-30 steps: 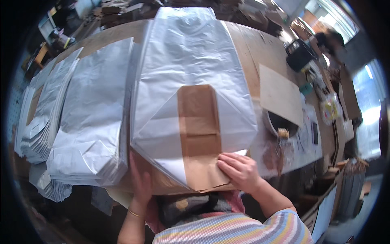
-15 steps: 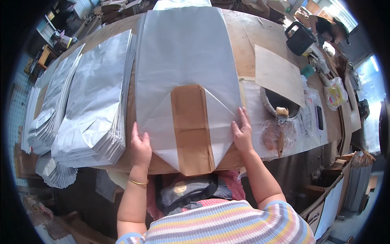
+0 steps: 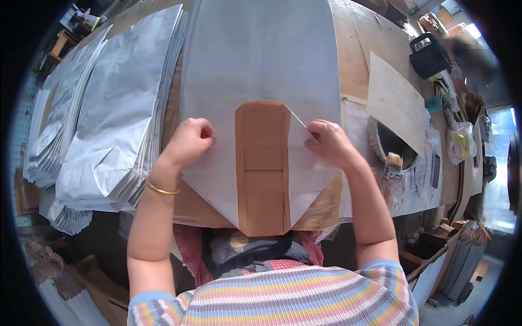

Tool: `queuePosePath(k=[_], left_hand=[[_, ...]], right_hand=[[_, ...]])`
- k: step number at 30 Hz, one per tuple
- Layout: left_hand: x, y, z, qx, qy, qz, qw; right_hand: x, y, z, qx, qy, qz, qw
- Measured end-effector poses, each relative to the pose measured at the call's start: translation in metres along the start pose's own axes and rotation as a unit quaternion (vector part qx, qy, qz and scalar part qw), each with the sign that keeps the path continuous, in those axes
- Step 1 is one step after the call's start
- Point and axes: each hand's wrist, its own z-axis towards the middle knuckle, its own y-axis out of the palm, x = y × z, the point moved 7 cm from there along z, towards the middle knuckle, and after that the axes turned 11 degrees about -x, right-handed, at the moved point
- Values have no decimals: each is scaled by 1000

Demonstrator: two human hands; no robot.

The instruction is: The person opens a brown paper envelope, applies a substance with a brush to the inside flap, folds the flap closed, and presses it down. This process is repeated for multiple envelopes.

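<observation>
A large silvery-white paper bag lies flat in front of me, its folded bottom end toward my body. A brown paper strip runs down the middle of that end, with slanted white corners on both sides. My left hand, with a gold bangle at the wrist, is closed at the left side of the fold, fingers curled down on the bag. Opposite it, my right hand pinches the white edge that slants from the strip's upper right corner. Little of the paper shows between the left fingers.
Stacks of silvery bags stand at the left. On the right, a flat board partly covers a round dark bowl with a brush. A black jug stands farther back, near a blurred person. A phone lies at right.
Both hands have moved from the bag's outer sides up and inward to the folded corners, and their fingers have closed. The bag and table appear nearer in view.
</observation>
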Motion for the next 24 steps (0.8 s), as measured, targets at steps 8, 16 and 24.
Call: queuePosePath(k=[8,16,24], left_hand=[[30,30,-13,-42,25,506,861],[44,88,-53,-42,223,303,926],[-15,80,-72,17,71,336,939]], right_hand=[[-31,15,-24,35,-243,-357,901],[-64,65,-38,86,-194,-250,945],[-21,77,-55,82,-73,-190,976]])
